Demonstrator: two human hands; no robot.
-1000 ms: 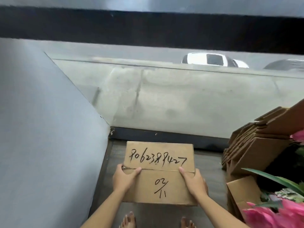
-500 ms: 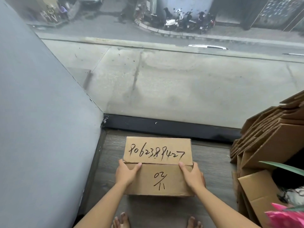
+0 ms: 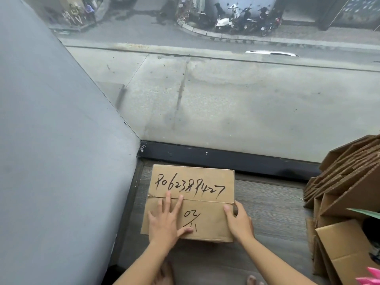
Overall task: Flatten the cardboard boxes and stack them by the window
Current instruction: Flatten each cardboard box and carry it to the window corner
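Cardboard down by the window frame (image 3: 226,159) now: the flattened box (image 3: 205,182), numbers scrawled on top, lies on the wood floor (image 3: 267,202) just short of it. A second ago both hands gripped its sides; now the left hand (image 3: 166,221) has slid on top, fingers spread flat and pressing, while the right hand (image 3: 238,221) still curls round the right edge. Looks placed, first of a stack, more boxes (image 3: 345,182) waiting off to the frame's right

Left hand (image 3: 164,221) flat on cardboard box (image 3: 207,217), right hand (image 3: 238,222) gripping its edge, window (image 3: 246,99) beyond
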